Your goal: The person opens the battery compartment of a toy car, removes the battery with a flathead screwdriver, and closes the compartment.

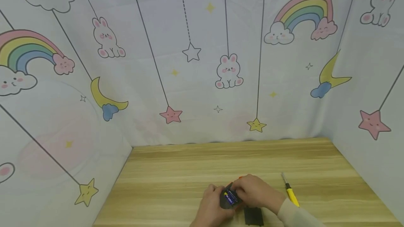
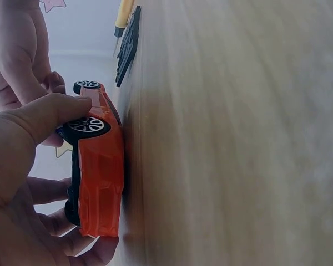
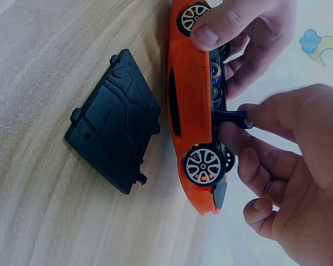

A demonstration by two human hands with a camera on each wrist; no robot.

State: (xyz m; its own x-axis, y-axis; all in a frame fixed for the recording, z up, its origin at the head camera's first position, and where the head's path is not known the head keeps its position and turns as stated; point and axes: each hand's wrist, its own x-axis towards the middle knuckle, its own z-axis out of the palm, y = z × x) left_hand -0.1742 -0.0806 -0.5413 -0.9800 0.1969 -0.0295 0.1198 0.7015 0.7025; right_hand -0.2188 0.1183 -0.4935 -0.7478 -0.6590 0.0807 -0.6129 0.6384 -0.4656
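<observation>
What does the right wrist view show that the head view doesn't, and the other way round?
Only the right wrist view shows the toy car's spoked wheels and its long orange side.

Only the head view shows the yellow-handled screwdriver, the printed side of a battery and the rainbows on the backdrop.

Both share the wood-grain tabletop, the black panel lying on it, the left hand holding the car, and the right hand with fingers at its underside.

Orange toy car [image 3: 190, 105], black cover [image 3: 115, 123], blue battery [image 3: 231, 118], yellow screwdriver handle [image 1: 293, 196], woodgrain tabletop [image 1: 176, 165].
</observation>
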